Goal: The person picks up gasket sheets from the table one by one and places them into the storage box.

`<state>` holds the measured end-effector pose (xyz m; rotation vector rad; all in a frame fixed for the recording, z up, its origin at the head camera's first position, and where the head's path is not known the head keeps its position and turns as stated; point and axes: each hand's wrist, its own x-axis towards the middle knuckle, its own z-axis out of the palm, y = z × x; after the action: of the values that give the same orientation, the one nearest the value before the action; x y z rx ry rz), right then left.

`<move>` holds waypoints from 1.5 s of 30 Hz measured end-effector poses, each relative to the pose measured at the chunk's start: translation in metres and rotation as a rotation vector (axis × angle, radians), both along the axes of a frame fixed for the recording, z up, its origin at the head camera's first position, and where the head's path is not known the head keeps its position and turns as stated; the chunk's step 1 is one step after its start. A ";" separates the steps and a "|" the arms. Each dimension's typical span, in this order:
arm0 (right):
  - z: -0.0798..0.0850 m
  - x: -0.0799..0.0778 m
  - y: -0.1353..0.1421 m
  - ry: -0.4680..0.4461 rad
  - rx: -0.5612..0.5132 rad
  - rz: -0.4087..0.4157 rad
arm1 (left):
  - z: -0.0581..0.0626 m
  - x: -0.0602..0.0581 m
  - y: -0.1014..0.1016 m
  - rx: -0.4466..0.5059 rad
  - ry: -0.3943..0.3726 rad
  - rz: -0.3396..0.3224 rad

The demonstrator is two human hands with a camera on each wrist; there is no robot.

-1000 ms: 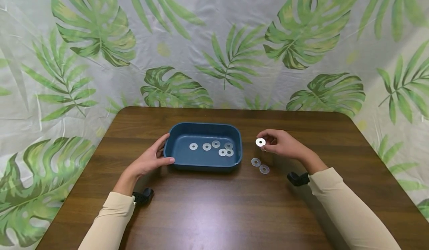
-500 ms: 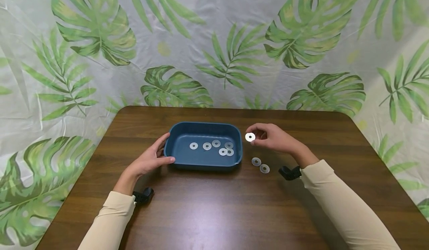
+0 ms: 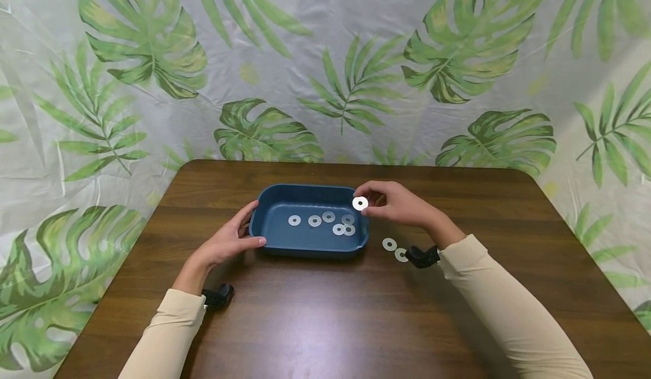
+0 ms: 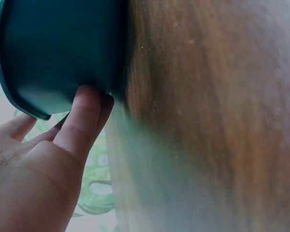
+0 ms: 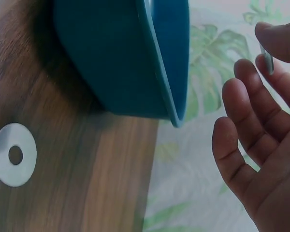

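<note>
A blue rectangular tray (image 3: 277, 234) rests on the table, with several flat metal washers (image 3: 291, 221) lying on its floor. My left hand (image 3: 226, 244) holds the tray's left end, its thumb at the near corner and fingers on the far side. In the left wrist view, fingertips press against the tray's outer wall (image 4: 63, 48). Between thumb and forefinger my right hand (image 3: 402, 205) pinches one washer (image 3: 355, 204) at the tray's right rim. The right wrist view shows that held washer (image 5: 269, 64) edge-on, the other fingers loosely bent.
Two more washers (image 3: 385, 244) lie on the wooden table (image 3: 315, 311) right of the tray, one partly hidden by the black wrist camera (image 3: 422, 256). A second wrist camera (image 3: 218, 297) sits under the left wrist. A leaf-print cloth (image 3: 351, 74) hangs behind the table.
My right hand has moved left with the pinched washer, from over the table to the tray's right rim. The left hand and tray have stayed in place.
</note>
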<state>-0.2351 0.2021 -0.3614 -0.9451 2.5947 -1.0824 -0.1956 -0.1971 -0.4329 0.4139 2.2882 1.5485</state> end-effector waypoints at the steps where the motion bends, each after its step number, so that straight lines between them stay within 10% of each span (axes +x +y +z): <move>1: 0.000 0.000 -0.002 -0.002 -0.001 0.003 | 0.000 0.000 0.000 -0.003 0.003 -0.001; 45: -0.020 -0.023 -0.064 -0.099 0.026 0.096 | -0.002 -0.002 -0.002 0.012 -0.002 -0.010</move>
<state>-0.2578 0.1383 -0.3811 -0.9737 2.4525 -1.0411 -0.1974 -0.1992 -0.4348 0.4260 2.2728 1.5585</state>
